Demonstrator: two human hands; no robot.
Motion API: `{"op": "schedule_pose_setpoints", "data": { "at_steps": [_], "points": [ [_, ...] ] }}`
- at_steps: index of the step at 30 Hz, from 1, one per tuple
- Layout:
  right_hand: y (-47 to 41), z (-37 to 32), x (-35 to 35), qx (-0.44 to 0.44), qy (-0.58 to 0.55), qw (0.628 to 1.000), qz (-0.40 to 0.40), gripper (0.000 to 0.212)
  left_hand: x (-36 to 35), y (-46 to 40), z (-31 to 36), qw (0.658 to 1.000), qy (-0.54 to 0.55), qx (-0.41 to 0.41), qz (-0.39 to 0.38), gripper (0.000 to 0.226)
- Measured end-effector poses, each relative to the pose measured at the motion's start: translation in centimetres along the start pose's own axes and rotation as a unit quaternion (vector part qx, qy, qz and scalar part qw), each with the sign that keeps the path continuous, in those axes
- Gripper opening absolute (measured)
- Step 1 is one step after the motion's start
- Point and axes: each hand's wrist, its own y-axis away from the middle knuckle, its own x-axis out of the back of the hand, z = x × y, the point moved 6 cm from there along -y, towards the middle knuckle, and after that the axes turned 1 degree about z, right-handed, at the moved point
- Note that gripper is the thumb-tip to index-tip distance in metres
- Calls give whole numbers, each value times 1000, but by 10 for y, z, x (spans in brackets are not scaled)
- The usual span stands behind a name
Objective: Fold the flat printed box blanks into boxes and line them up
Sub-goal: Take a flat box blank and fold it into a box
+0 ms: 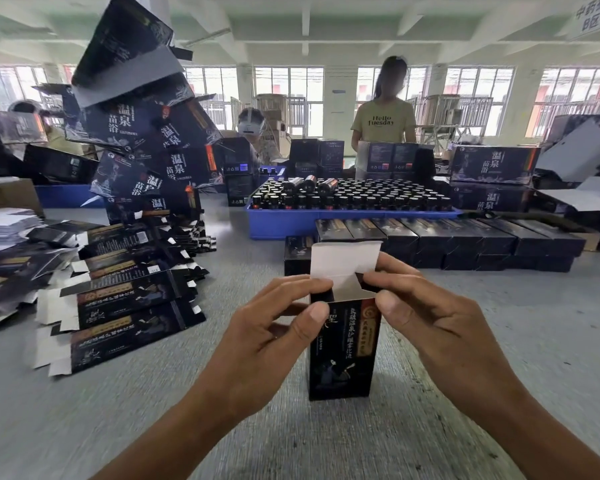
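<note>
- box (pixel 343 348): printed card, slight sheen outside, plain matt white inside
- table (pixel 84 420): grey, rough woven-looking cover
- crate (pixel 274 221): smooth blue plastic

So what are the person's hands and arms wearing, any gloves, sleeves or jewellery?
Nothing shows: the left hand and right hand are bare, no gloves, rings or watch, and both forearms are uncovered down to the frame edge, with no sleeve in view.
</note>
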Motion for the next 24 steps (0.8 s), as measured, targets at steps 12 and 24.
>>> {"op": "schedule_pose_setpoints", "data": {
  "at_steps": [12,24],
  "points": [
    [2,-11,0,9,-14,999,31,29,-1,2,5,1000,4,-11,18,29],
    [1,-8,4,3,-6,997,71,24,-1,3,5,997,63,22,39,21]
  ]
}}
